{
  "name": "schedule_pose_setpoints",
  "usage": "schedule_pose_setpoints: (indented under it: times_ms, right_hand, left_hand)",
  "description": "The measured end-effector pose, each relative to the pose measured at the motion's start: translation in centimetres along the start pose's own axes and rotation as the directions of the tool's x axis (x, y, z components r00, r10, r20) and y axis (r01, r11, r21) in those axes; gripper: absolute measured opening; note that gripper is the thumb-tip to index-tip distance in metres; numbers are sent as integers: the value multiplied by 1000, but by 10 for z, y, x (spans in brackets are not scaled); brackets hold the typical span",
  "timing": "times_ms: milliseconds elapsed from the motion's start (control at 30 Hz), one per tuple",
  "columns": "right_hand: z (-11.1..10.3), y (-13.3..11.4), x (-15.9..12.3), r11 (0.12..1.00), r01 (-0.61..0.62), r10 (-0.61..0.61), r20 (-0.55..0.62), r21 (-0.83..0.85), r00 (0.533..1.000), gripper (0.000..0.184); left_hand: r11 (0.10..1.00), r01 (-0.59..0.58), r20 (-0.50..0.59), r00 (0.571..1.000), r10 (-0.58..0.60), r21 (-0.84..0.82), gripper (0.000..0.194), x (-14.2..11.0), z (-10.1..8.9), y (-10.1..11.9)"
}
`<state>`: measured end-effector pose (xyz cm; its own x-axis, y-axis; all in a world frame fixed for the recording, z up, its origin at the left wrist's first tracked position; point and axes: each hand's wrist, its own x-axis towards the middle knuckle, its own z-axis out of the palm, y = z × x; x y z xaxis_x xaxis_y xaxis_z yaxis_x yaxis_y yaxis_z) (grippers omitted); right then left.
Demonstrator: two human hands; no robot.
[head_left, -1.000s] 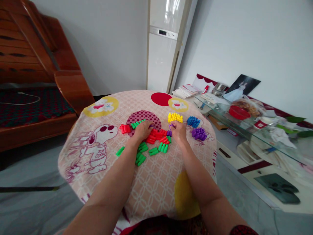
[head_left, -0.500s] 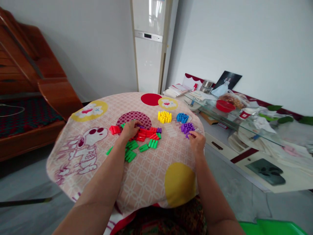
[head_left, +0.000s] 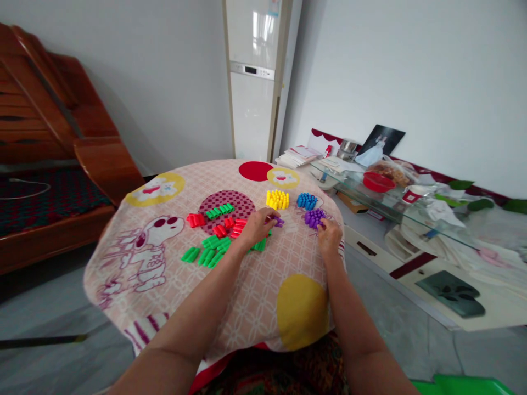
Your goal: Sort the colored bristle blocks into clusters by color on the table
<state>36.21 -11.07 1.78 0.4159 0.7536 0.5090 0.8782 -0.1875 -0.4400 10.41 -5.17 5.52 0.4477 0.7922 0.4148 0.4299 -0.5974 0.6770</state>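
Yellow plastic pegs and blue plastic pegs looked done, bunched just past 12 o'clock; purple plastic pegs nearly. Left hand pinched loose purple pieces; right hand, couldn't tell. Red plastic strips, green plastic strips remained toward 11.

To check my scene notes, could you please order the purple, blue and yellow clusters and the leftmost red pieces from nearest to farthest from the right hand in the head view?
1. Purple cluster: right beside the right hand.
2. Blue cluster: just beyond the purple one.
3. Yellow cluster: left of the blue one.
4. Leftmost red pieces: well across to the left.
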Motion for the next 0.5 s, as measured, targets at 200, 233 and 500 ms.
schedule_pose_setpoints:
  times_ms: [200,233,500]
  right_hand:
    - [2,-10,-17,981,55,-28,-143,186,989,20]
    - [2,-17,-22,967,93,-65,-121,238,990,21]
    - [17,-73,-53,799,65,-212,179,598,961,34]
  left_hand:
    - [996,1,24,1000,1,-94,15,-13,29,-2]
    - [995,-5,4,1000,6,-104,16,-14,30,-3]
    - [984,-21,-31,999,15,-177,15,-20,24,-1]
